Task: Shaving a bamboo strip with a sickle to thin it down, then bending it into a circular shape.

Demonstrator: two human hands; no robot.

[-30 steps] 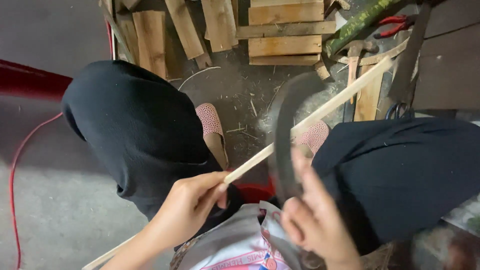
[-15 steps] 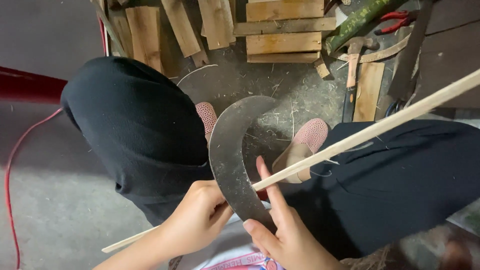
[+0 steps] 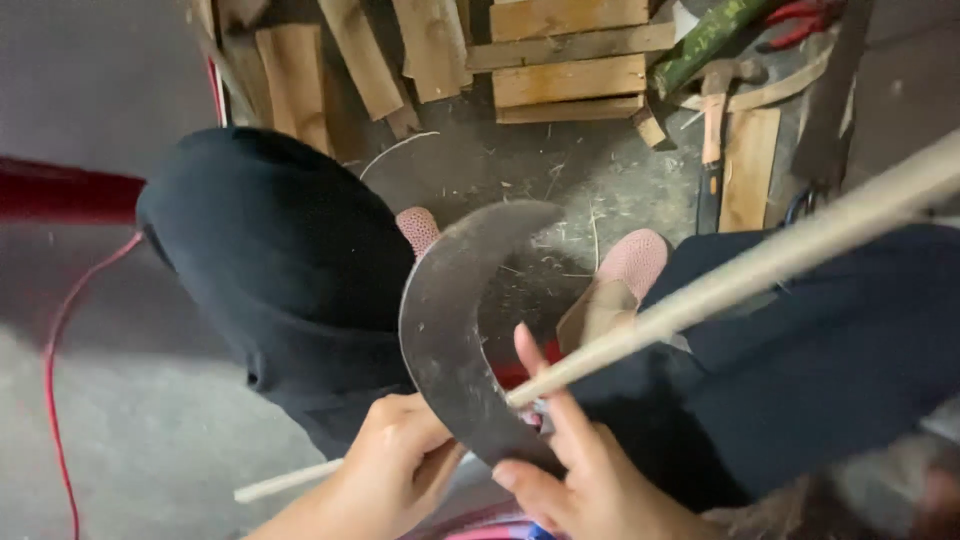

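Over littered floor, dark curved blade [image 3: 450, 330], dull-edged.

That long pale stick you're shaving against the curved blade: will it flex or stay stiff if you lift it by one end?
The stick is thin and long, so it likely bends and feels light. It runs straight across the curved blade, so not floppy. The left hand grips it.

The hands' reach is boxed in by the two black-trousered knees [image 3: 290, 280], one at nine o'clock and the other at three, with the curved blade [image 3: 450, 330] rising between them and the pale stick [image 3: 760, 265] slanting across toward two o'clock. At twelve o'clock, wooden offcuts [image 3: 560, 60] and a hammer [image 3: 712, 100] crowd the floor. Bare concrete [image 3: 150, 440] lies open at eight o'clock, crossed only by a red cable [image 3: 55, 340].
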